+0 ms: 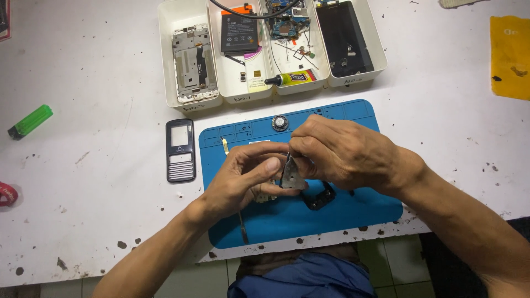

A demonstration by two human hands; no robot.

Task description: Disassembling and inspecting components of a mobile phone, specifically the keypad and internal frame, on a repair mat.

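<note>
We hold a small grey metal plate on edge above the middle of the blue mat, both hands closed on it. Our left hand pinches its near left side, thumb across the front; our right hand grips its top from the far right, fingers curled over. Held upright between the two, its thin edge faces us, probably so we can work at that edge; whether a tool is in the right fingers, we cannot tell.

Under the hands lie a black frame piece and a small board, touching the mat. A thin tool lies near the mat's near edge, a round speaker by its far edge.

Left of the mat sits a black phone faceplate. Far beyond, four white trays hold phone parts and a glue tube. A green lighter lies well off to the left, a yellow cloth far right. The mat's right part and the table on the left give open room; the table's near edge runs close under our wrists.
</note>
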